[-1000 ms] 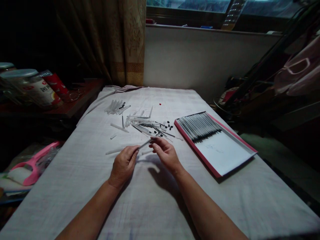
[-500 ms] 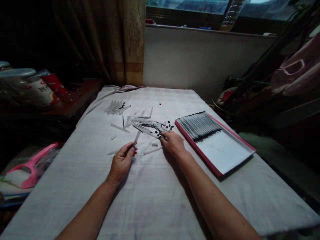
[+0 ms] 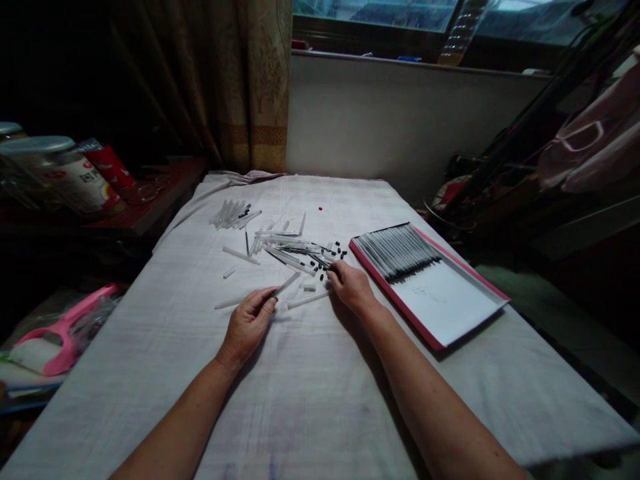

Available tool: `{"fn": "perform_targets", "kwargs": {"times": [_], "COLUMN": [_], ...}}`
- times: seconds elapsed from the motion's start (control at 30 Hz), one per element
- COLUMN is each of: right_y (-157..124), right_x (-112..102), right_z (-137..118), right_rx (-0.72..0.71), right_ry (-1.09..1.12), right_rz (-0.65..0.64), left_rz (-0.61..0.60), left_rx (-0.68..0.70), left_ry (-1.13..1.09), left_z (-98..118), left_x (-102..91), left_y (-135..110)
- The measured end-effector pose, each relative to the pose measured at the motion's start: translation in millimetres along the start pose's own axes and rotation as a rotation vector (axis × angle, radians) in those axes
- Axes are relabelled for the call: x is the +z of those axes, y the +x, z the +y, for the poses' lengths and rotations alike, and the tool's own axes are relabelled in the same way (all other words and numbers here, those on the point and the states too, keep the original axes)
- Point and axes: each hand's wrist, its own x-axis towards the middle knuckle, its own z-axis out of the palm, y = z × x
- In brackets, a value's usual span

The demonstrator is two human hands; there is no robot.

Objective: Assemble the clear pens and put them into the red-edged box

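Note:
My left hand point(image 3: 249, 325) is closed round a translucent pen barrel point(image 3: 289, 284), which tilts up to the right. My right hand point(image 3: 351, 287) is pinched at the right end of a loose heap of pen parts. Whatever its fingertips hold is hidden. Close by lie small black pen plugs point(image 3: 338, 244), thin dark refills point(image 3: 320, 260) and clear barrels point(image 3: 280, 239). A single barrel point(image 3: 307, 300) lies between the hands, near a short clear cap point(image 3: 309, 288). Another barrel point(image 3: 227, 303) pokes out beside my left hand.
On the right, a red-edged shallow box point(image 3: 437, 343) holds a row of black-tipped pens point(image 3: 397, 252). A smaller group of barrels point(image 3: 231, 213) lies at the far left of the cloth-covered table point(image 3: 300, 413). One tiny red piece point(image 3: 321, 209) sits near the back.
The barrel in my left hand has swung from steep to a flatter slant, pointing right. My right hand has drawn slightly right and back from the heap, its fingers pinched.

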Motion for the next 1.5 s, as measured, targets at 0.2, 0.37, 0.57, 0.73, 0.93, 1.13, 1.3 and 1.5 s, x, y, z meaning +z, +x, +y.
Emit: {"fn": "perform_targets", "kwargs": {"times": [0.2,0.37,0.57,0.73,0.93,1.13,1.3,1.5], "right_y": [-32,-47,-44,-45,-44,-44,-46,-48], "right_x": [0,4,8,7,4,9,16,16], "right_z": [-15,-27,-27,-29,-30,-26,-23,-17], "right_rx": [0.158,0.273,0.254,0.236,0.215,0.183,0.099,-0.038], "right_ry": [0.986,1.209,1.223,1.182,1.153,1.103,1.019,0.811], "right_rz": [-0.037,-0.069,-0.045,-0.060,-0.023,-0.005,0.037,0.076], "left_rz": [-0.077,-0.106,-0.107,-0.119,-0.112,-0.118,-0.107,-0.143], "left_rx": [0.158,0.258,0.335,0.356,0.368,0.375,0.397,0.417], "left_ry": [0.159,0.240,0.276,0.293,0.313,0.313,0.349,0.378], "left_z": [4,4,3,5,4,5,5,4], "left_x": [-1.5,-1.5,-1.8,-0.9,-0.2,-0.3,-0.6,-1.3], "left_y": [-2,-5,-5,-5,-5,-6,-7,-7]}}
